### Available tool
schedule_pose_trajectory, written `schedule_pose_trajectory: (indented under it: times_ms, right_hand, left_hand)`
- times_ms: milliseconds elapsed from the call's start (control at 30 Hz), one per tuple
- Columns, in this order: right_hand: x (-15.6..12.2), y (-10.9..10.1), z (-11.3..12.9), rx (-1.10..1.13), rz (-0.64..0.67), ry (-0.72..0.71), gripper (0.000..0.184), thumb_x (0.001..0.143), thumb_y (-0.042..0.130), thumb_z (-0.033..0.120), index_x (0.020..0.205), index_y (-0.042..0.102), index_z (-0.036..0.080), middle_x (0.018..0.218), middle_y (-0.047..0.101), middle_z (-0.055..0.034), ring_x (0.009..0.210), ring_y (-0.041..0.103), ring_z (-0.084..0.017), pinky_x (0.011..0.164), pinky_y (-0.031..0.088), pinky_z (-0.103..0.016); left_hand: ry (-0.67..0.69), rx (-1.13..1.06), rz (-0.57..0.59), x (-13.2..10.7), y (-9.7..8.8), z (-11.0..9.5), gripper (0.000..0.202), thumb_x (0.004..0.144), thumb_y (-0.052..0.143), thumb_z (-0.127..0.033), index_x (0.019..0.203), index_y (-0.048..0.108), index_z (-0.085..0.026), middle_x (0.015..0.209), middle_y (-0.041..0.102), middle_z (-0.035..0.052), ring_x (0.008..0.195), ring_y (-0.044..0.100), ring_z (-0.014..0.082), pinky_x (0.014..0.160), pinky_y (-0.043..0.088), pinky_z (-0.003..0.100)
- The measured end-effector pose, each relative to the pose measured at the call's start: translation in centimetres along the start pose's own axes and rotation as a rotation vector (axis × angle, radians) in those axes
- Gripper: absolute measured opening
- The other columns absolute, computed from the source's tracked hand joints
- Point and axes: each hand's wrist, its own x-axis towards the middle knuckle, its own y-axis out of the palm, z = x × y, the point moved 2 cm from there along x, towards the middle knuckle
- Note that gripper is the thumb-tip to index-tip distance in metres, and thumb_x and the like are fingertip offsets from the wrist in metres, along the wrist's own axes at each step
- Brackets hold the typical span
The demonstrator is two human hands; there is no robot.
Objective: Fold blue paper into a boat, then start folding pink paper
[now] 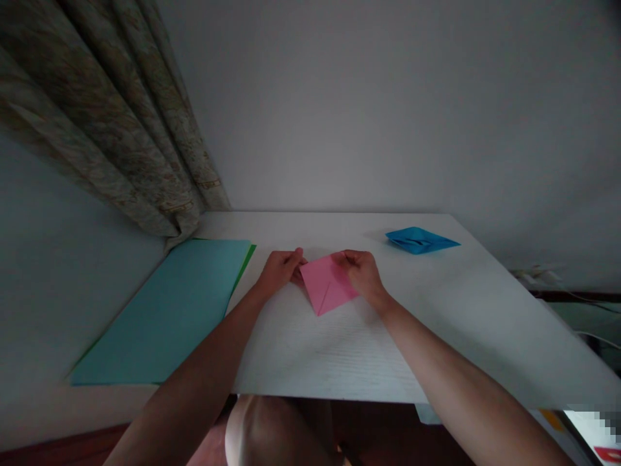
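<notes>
A folded pink paper [326,285] with crease lines is between my hands, one corner pointing toward me. My right hand [361,273] is closed on its upper right side, the thumb lying over the paper. At the paper's left corner is my left hand [284,268], its thumb raised and its fingers partly behind the edge. Whether those left fingers pinch the corner or only touch it is hard to make out. Beyond my right hand a folded blue paper boat [421,241] lies on the white table.
Large light-blue sheets [169,310] lie on the left of the white table [330,369], with a green sheet [244,265] showing beneath. A patterned curtain [121,116] hangs at the back left corner. The wall [349,116] borders the far edge. Cables [594,301] run past the right side.
</notes>
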Motion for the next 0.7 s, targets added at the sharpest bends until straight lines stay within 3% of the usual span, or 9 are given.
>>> schedule_pose_trajectory:
  times_ms: [167,267,467,700]
  right_hand:
    - [0.00,0.32,0.16,0.078,-0.012,0.027,0.037,0.074,0.059,0.052,0.064,0.065,0.017,0.056,0.047,0.0014,0.053,0.038,-0.012,0.046,0.028,-0.025]
    - [-0.06,0.51,0.12,0.106,-0.005,0.024,0.036,0.073,0.061,0.052,0.064,0.065,0.017,0.057,0.049,0.0007,0.054,0.041,-0.013,0.047,0.030,-0.025]
    - [-0.05,0.39,0.09,0.076,-0.018,0.017,0.037,0.074,0.061,0.052,0.061,0.063,0.018,0.055,0.047,0.0013,0.052,0.039,-0.012,0.047,0.029,-0.026]
    - [0.06,0.20,-0.06,0.077,-0.018,0.052,0.037,0.072,0.061,0.053,0.059,0.062,0.018,0.054,0.046,0.0012,0.051,0.039,-0.012,0.046,0.028,-0.026]
  left_hand:
    - [0.039,0.113,0.081,-0.36,0.78,0.33,0.046,0.065,0.079,-0.057,0.065,0.063,-0.014,0.051,0.062,0.0007,0.043,0.059,0.0139,0.040,0.047,0.022]
    - [0.045,0.123,0.117,-0.42,1.03,0.41,0.054,0.070,0.071,-0.067,0.059,0.063,-0.014,0.048,0.061,0.0018,0.042,0.060,0.0148,0.041,0.047,0.022]
    - [0.024,0.082,0.153,-0.11,0.88,0.49,0.066,0.064,0.062,-0.083,0.053,0.056,-0.018,0.048,0.061,0.0022,0.044,0.063,0.0184,0.041,0.048,0.025]
    - [0.008,0.029,0.236,-0.21,0.75,0.96,0.082,0.068,0.043,-0.093,0.059,0.063,-0.014,0.055,0.065,0.0114,0.052,0.067,0.0220,0.051,0.056,0.032]
